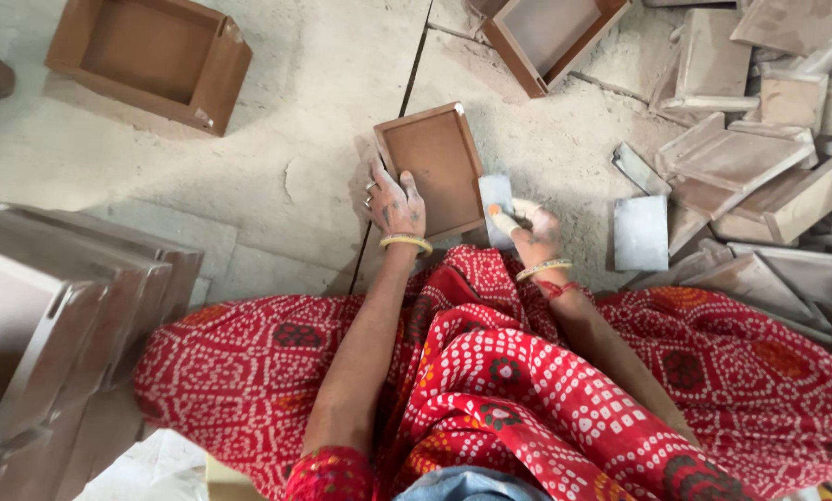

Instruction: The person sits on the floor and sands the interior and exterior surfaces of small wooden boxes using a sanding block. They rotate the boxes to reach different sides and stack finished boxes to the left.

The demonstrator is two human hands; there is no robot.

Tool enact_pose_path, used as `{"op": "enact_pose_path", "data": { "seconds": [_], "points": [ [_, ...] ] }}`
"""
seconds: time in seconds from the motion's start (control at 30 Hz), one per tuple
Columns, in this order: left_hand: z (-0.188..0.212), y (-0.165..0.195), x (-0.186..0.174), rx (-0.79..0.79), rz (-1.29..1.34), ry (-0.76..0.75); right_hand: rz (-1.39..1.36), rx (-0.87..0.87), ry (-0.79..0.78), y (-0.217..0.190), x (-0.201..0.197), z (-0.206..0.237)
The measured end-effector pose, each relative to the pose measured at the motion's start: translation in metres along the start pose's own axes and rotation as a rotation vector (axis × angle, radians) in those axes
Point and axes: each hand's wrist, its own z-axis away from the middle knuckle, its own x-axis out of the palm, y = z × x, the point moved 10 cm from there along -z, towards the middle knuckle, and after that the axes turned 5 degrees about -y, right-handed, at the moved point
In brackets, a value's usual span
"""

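A small brown wooden tray (439, 162) with a raised rim lies on the dusty floor in front of my knees. My left hand (395, 204) rests on its near left corner, fingers spread over the rim. My right hand (530, 230), dusted white, grips a grey piece of sandpaper (496, 199) against the tray's right edge. Both wrists wear bangles. Red patterned cloth (490, 371) covers my lap.
A larger brown wooden box (151, 60) sits at the far left, another open tray (553, 37) at the top. A heap of pale trays (759, 158) fills the right side, with a grey sheet (640, 232) beside it. Stacked trays (54, 315) stand at left.
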Motion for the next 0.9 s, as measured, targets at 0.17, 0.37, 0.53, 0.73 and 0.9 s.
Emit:
{"op": "enact_pose_path", "data": {
  "seconds": [0.17,0.37,0.53,0.73,0.9],
  "points": [
    [0.007,-0.004,0.008,0.004,-0.032,-0.081,-0.011,0.01,-0.03,-0.004,0.005,-0.023],
    [0.01,-0.002,0.003,-0.008,-0.117,-0.08,0.034,-0.088,-0.132,-0.037,0.025,-0.074],
    [0.015,-0.006,0.009,-0.022,-0.033,-0.117,0.255,0.029,-0.151,-0.015,0.008,-0.021],
    [0.02,0.002,0.005,0.062,-0.163,-0.054,0.223,-0.184,-0.043,-0.03,0.024,-0.098],
    [0.013,0.005,0.002,0.041,-0.136,-0.055,0.74,-0.887,0.366,-0.108,0.032,-0.11]
  ]
}}
